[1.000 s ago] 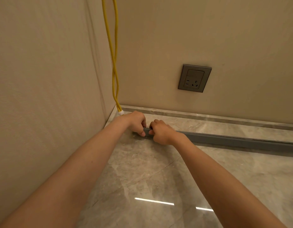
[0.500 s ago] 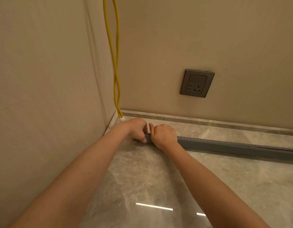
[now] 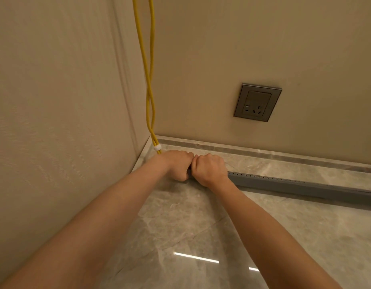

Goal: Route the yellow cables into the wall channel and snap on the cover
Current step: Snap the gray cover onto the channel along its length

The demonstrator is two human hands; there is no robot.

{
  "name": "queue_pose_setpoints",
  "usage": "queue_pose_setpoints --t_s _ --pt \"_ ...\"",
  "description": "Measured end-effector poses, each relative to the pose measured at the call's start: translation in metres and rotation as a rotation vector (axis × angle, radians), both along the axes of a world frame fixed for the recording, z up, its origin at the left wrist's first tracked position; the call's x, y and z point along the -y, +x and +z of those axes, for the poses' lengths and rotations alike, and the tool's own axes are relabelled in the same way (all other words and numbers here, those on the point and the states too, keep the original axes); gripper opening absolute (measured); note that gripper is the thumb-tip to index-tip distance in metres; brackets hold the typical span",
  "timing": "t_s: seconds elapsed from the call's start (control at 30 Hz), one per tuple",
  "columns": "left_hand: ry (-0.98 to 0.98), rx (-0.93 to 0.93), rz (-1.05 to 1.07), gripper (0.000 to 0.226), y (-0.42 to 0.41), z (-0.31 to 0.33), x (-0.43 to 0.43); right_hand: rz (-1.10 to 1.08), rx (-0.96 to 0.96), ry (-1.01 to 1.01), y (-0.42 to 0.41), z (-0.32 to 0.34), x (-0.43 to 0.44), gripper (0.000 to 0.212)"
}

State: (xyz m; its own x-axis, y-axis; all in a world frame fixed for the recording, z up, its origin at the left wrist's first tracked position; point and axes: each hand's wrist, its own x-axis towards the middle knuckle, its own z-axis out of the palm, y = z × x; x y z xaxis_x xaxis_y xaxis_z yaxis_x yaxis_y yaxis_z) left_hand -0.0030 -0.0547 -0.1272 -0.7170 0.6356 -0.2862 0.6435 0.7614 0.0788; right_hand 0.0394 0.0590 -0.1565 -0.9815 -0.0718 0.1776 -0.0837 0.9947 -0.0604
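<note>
Two yellow cables (image 3: 148, 80) hang down the room corner, bound by a white tie (image 3: 157, 147) just above the floor. A long grey channel (image 3: 295, 184) lies on the marble floor, running from the corner off to the right; a row of small slots shows along its top edge. My left hand (image 3: 177, 164) and my right hand (image 3: 208, 168) sit side by side on the channel's left end, knuckles touching, fingers curled down around it. The end of the channel and the cables' lower part are hidden beneath the hands.
A grey wall socket (image 3: 257, 102) is set in the back wall above the channel. A marble skirting strip (image 3: 263, 152) runs along the wall base. The left wall (image 3: 65, 122) stands close beside my left arm. Glossy floor tiles (image 3: 201, 236) spread toward me.
Both hands have drawn together until the knuckles touch, hiding the channel's left end. The view has tilted slightly, and the slotted top edge of the channel has come into sight.
</note>
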Motion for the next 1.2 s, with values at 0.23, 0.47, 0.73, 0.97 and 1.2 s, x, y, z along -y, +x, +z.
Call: queue_pose_setpoints --t_s 0.23,0.47,0.73,0.97,1.2 --pt "0.003 -0.071 -0.013 0.035 0.005 -0.007 0.006 0.006 0.001 0.017 0.002 -0.001 0.0 0.037" --pt "0.224 0.281 0.3 0.03 -0.002 0.004 -0.007 -0.085 -0.041 -0.03 0.001 -0.003 -0.001 0.053" --pt "0.4 -0.193 0.335 0.05 0.011 -0.033 -0.022 -0.108 -0.046 -0.14 -0.001 -0.003 -0.012 0.052" --pt "0.405 -0.208 0.268 0.041 0.008 -0.036 -0.026 -0.058 -0.079 -0.073 0.011 -0.004 -0.018 0.052" --pt "0.368 -0.115 0.301 0.033 -0.011 -0.035 -0.028 0.148 -0.044 0.097 0.027 -0.017 -0.044 0.043"
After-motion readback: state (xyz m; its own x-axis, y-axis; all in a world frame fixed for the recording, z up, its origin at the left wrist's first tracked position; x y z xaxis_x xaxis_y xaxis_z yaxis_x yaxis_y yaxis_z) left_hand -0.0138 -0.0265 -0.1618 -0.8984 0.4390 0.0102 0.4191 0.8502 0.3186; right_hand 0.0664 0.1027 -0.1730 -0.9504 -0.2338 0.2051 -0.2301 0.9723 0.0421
